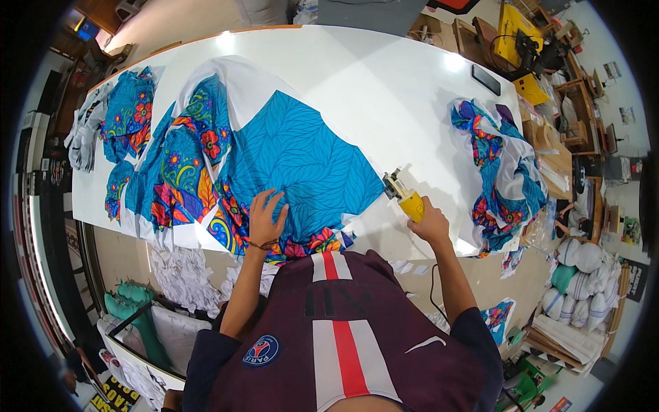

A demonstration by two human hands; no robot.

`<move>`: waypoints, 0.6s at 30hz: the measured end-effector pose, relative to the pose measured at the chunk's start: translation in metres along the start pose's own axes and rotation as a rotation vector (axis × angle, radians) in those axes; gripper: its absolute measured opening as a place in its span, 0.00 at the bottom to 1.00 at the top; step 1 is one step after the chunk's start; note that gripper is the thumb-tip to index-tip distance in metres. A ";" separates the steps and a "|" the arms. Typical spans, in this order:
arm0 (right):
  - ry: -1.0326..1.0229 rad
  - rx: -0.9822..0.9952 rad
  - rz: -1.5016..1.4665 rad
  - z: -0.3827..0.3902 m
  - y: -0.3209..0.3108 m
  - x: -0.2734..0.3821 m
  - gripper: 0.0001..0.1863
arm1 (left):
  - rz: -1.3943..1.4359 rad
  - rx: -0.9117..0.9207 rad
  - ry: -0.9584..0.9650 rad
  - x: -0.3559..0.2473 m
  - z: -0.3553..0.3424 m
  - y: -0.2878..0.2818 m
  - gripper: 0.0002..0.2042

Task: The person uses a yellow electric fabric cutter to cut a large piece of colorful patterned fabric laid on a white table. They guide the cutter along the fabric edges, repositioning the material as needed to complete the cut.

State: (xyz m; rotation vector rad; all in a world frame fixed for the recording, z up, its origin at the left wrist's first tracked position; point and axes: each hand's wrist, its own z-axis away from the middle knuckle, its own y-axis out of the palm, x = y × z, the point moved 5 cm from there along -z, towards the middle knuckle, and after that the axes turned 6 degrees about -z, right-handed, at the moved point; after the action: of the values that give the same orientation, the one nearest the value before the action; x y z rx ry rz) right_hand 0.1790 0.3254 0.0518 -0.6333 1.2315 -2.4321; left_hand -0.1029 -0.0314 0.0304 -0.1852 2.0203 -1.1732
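Observation:
My right hand (431, 221) grips a yellow electric fabric cutter (410, 204) by its body. The cutter's metal head meets the right corner of a blue leaf-patterned fabric piece (295, 154), which lies spread on the white table (350, 75). My left hand (266, 218) rests on the lower part of this fabric, fingers spread and holding nothing. Bright floral printed fabric (189, 165) with white margins lies bunched to the left of the blue piece. A dark cord (434, 295) hangs below my right forearm.
Crumpled printed fabric (494, 178) lies at the table's right end, below a dark phone (486, 79). More printed fabric (130, 113) sits at the far left. White scraps (182, 275) cover the floor by the near edge. Stuffed sacks (580, 275) stand at the right.

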 end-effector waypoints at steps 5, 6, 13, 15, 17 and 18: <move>-0.021 0.017 0.030 -0.008 -0.007 0.013 0.35 | -0.029 0.018 -0.021 0.004 0.000 0.009 0.18; -0.026 0.020 0.031 -0.009 -0.008 0.013 0.35 | -0.037 0.033 -0.018 0.002 -0.001 0.014 0.19; -0.022 0.018 0.013 -0.002 -0.002 -0.005 0.36 | -0.061 0.226 0.082 -0.035 -0.005 0.067 0.22; -0.009 0.036 0.021 0.006 -0.005 -0.007 0.34 | -0.094 0.271 0.133 -0.053 -0.006 0.079 0.24; -0.012 0.025 0.005 0.008 -0.002 -0.015 0.36 | -0.124 0.316 0.189 -0.067 -0.007 0.088 0.26; -0.016 0.017 -0.003 0.007 -0.002 -0.017 0.37 | -0.145 0.357 0.200 -0.068 -0.006 0.097 0.28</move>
State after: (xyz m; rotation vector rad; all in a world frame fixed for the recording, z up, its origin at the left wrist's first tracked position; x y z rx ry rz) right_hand 0.1973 0.3299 0.0529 -0.6487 1.2035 -2.4325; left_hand -0.0368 0.0593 -0.0068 -0.0363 1.9504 -1.6783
